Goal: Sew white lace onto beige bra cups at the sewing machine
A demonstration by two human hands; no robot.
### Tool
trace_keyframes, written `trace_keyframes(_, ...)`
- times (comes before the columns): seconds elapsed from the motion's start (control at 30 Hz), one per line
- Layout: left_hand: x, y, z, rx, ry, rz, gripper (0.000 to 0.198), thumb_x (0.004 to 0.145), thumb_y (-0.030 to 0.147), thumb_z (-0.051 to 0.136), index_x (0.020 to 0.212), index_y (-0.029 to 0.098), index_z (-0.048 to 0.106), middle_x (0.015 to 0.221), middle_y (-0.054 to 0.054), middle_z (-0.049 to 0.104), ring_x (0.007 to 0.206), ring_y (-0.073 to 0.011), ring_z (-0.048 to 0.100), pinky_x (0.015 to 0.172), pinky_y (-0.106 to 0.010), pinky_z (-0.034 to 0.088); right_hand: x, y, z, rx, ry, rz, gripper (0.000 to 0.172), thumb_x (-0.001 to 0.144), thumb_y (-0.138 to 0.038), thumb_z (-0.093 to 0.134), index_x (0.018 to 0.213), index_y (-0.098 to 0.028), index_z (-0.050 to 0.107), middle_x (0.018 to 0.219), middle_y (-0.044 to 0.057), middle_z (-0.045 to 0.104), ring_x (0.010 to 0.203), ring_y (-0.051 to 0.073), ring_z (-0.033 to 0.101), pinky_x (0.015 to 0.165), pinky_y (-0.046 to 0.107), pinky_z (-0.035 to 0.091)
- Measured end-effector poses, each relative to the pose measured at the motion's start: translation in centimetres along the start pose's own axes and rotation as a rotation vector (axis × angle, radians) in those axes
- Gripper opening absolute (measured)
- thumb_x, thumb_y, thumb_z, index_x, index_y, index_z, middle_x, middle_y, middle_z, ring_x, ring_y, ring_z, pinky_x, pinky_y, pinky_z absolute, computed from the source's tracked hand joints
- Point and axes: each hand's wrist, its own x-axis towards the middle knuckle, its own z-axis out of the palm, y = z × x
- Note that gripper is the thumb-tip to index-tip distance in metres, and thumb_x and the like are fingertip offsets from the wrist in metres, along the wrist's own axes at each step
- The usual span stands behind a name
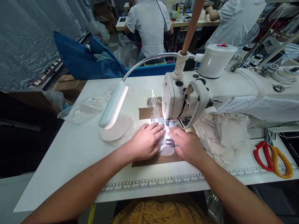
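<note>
My left hand (pixel 146 140) lies flat, fingers stretched out, on a small white fabric piece (pixel 166 150) in front of the needle of a white sewing machine (pixel 210 93). My right hand (pixel 187 144) presses on the same piece from the right, its fingers curled around small dark thread snips (pixel 171 143). The piece rests on a brown taped patch (pixel 156 160) of the white table (pixel 70 149). A bendable lamp (pixel 113 105) hangs just left of my left hand.
A heap of white lace pieces (pixel 224 133) lies right of the needle. Red and yellow scissors (pixel 273 158) sit at the far right. A bag of lace (pixel 86 107) and a pad (pixel 116 130) lie left. Two people in white shirts (pixel 149 25) work behind.
</note>
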Motion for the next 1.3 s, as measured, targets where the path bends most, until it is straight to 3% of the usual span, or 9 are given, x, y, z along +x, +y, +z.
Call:
trace_keyframes(0.4,0.8,-1.2,-0.4,0.01,-0.044,0.015,0.054,0.084,0.026,0.05,0.136,0.013,0.051,0.145,-0.014,0.047,0.13,-0.0335,0.044,0.105,-0.047,0.036,0.4,-0.2,0.6,-0.003,0.088,0.053,0.04,0.08,-0.013,0.052,0.116,-0.024,0.066,0.095,0.001,0.068,0.068,0.015,0.056,0.055,0.029,0.034)
trace_keyframes(0.57,0.2,-1.1,-0.4,0.018,-0.015,0.02,0.05,0.086,0.023,0.048,0.134,0.011,0.053,0.142,-0.015,0.049,0.129,-0.0356,0.044,0.103,-0.049,0.037,0.0,-0.1,0.3,0.028,0.079,0.011,0.035,0.08,-0.012,0.053,0.109,-0.022,0.069,0.083,0.002,0.064,0.067,0.014,0.055,0.054,0.026,0.033)
trace_keyframes(0.83,-0.6,-0.8,0.0,0.007,0.041,0.063,0.047,0.086,0.016,0.044,0.132,0.012,0.055,0.14,-0.014,0.052,0.127,-0.0349,0.046,0.1,-0.052,0.039,0.0,-0.3,0.1,-0.026,0.073,-0.017,0.037,0.075,-0.007,0.053,0.105,-0.021,0.069,0.081,0.001,0.063,0.064,0.013,0.052,0.053,0.026,0.033)
trace_keyframes(1.13,-0.1,-1.2,0.4,0.037,0.071,0.034,0.046,0.086,0.017,0.044,0.131,0.011,0.055,0.14,-0.014,0.052,0.124,-0.0347,0.047,0.099,-0.051,0.038,0.4,-0.8,0.3,-0.128,0.041,0.046,0.042,0.08,-0.011,0.052,0.117,-0.024,0.066,0.098,0.006,0.067,0.072,0.016,0.061,0.053,0.027,0.036)
trace_keyframes(1.3,0.2,-1.4,0.3,0.048,0.081,0.003,0.044,0.087,0.017,0.045,0.129,0.011,0.055,0.139,-0.015,0.052,0.122,-0.0338,0.047,0.099,-0.049,0.037,0.6,-0.9,0.5,-0.136,0.028,0.084,0.041,0.079,-0.009,0.052,0.114,-0.024,0.068,0.102,0.006,0.069,0.071,0.016,0.061,0.053,0.027,0.038)
